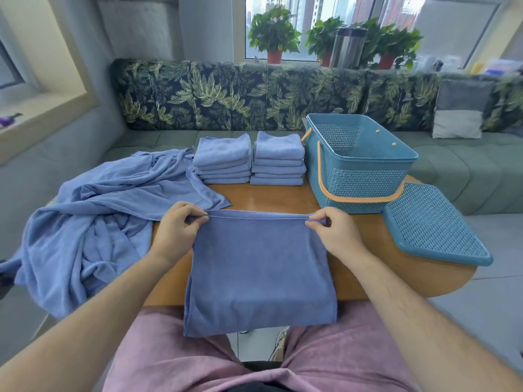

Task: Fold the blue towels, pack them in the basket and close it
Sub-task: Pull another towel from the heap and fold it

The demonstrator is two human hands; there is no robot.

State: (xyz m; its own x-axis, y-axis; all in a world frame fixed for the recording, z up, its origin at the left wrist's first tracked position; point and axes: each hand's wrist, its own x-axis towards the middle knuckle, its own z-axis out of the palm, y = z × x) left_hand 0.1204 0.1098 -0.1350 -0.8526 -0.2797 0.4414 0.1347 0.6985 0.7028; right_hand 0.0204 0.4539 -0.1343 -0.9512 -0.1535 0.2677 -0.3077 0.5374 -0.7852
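Two hands on one blue towel (260, 273), centre of frame. The left hand (181, 224) pinches the towel's far left corner, thumb and fingers clamped on the hem. The right hand (332, 233) pinches the far right corner the same way. Hem runs taut between them, just above the wooden table (283, 198). Towel looks doubled over. Its lower part drapes off the near table edge onto the person's lap, pink shorts (339, 357) at frame bottom.

Two piles of folded towels sit at the table's far edge, upper centre: left stack (223, 162) and right stack (278, 159), side by side, slightly apart. The right stack is just beside the basket (353, 176).

A heap of unfolded towels (93, 222) lies rumpled at frame left, spilling over the table's left edge. One corner of it lies near the left hand.

The basket is teal plastic, upright, right of centre, top open and lid off. Its orange handle (359, 198) lies down across the near wall. The teal lid (433, 224) lies flat on the table at frame right, just beside the basket. Can't tell if the two touch.

Background, top of frame: leaf-print sofa back (240, 91), grey cushion (461, 108) at upper right, potted plants (273, 32) and a steel flask (348, 46) on the windowsill.
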